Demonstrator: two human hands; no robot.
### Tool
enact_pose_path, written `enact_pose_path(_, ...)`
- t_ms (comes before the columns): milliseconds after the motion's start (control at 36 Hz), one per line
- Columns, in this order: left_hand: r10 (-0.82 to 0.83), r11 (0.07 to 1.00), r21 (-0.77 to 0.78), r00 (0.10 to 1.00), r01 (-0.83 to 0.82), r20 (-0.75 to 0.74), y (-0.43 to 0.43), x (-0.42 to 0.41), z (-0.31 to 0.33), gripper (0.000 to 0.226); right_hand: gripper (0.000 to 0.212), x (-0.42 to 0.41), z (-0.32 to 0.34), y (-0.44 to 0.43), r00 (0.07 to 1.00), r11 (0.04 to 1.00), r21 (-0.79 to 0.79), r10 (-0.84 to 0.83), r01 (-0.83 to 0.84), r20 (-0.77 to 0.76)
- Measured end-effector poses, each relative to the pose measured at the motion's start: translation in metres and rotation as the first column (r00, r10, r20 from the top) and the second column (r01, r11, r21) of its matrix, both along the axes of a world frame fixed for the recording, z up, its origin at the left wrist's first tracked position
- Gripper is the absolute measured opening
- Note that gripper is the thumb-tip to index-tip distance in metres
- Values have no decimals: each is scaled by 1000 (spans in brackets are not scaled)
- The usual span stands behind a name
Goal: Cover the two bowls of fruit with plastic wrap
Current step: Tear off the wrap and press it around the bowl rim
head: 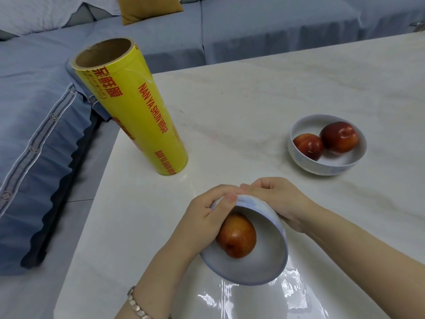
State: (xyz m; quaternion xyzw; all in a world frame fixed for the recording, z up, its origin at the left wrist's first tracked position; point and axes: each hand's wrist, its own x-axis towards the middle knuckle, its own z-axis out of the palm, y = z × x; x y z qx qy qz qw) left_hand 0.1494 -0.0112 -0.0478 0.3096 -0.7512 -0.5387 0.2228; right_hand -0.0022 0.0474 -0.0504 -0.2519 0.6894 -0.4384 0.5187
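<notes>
A white bowl [257,261] with one red-orange fruit [236,238] is tilted toward me at the near middle of the table. My left hand [207,217] grips its far-left rim, thumb over the edge. My right hand [278,199] curls round the far-right side of the bowl. A loose sheet of clear plastic wrap [253,298] lies shiny on the table below the bowl; whether it stretches over the bowl's mouth I cannot tell. A second white bowl [305,164] with two red fruits [340,137] stands uncovered at the right. The yellow plastic wrap roll [138,116] stands upright at the left.
The white marble table [253,100] has its left edge beside the roll. A blue-grey sofa [207,35] with a blue cushion [39,157] runs along the left and back. A mustard cushion [147,8] sits at the top.
</notes>
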Motion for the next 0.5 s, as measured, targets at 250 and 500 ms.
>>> enact_pose_path(250,141,989,45,989,-143,44,-5,-2,-7,22,16,-2,12,52,913,915,-395,-225,79,-339)
enact_pose_path(500,233,970,50,971,-236,56,-3,-1,-10,22,32,33,-1,61,906,945,-318,-63,-81,-418)
